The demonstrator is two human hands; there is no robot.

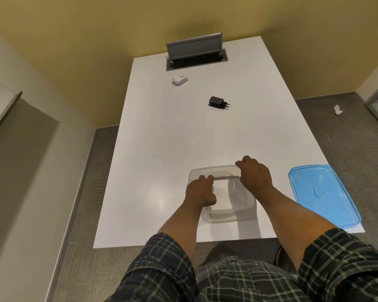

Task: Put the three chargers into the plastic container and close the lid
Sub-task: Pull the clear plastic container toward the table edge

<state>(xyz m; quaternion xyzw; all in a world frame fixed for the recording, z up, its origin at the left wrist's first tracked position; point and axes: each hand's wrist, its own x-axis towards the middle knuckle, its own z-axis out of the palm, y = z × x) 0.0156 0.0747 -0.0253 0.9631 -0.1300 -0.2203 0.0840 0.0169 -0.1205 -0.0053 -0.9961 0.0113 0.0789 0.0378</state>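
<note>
A clear plastic container (231, 214) stands open near the table's front edge. My left hand (200, 192) is curled down inside its left half, closed around a small white charger (213, 188) that is mostly hidden by the fingers. My right hand (254, 175) grips the container's far right rim. The blue lid (323, 195) lies flat on the table to the right of the container. A black charger (216, 102) lies at mid table with its prongs pointing right. Another white charger (179, 80) lies farther back on the left.
The white table (162, 160) ends just in front of the container. A grey cable hatch (194, 51) stands open at the far end. Grey carpet surrounds the table, with a scrap of white paper (338, 110) on the floor at right.
</note>
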